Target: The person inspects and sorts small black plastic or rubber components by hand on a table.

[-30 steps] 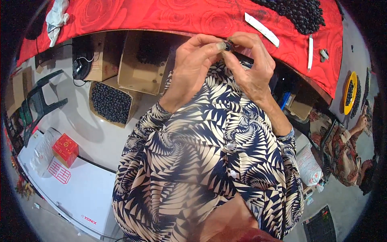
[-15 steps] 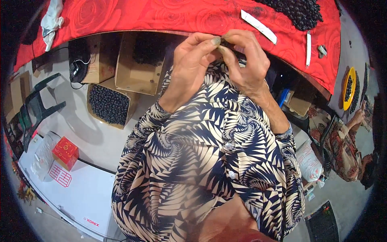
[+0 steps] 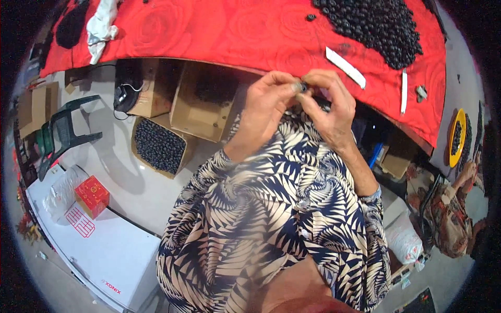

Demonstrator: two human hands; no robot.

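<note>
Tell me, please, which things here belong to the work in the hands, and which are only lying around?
In the work:
left hand
right hand
small dark piece pinched between them
heap of dark pieces on red cloth

Lying about:
white rag
red box
green chair

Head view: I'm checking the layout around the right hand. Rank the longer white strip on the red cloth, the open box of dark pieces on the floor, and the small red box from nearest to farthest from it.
From the right hand:
1. Longer white strip, just above it on the red cloth.
2. Open box of dark pieces, on the floor to the left.
3. Small red box, far left on the white surface.
</note>
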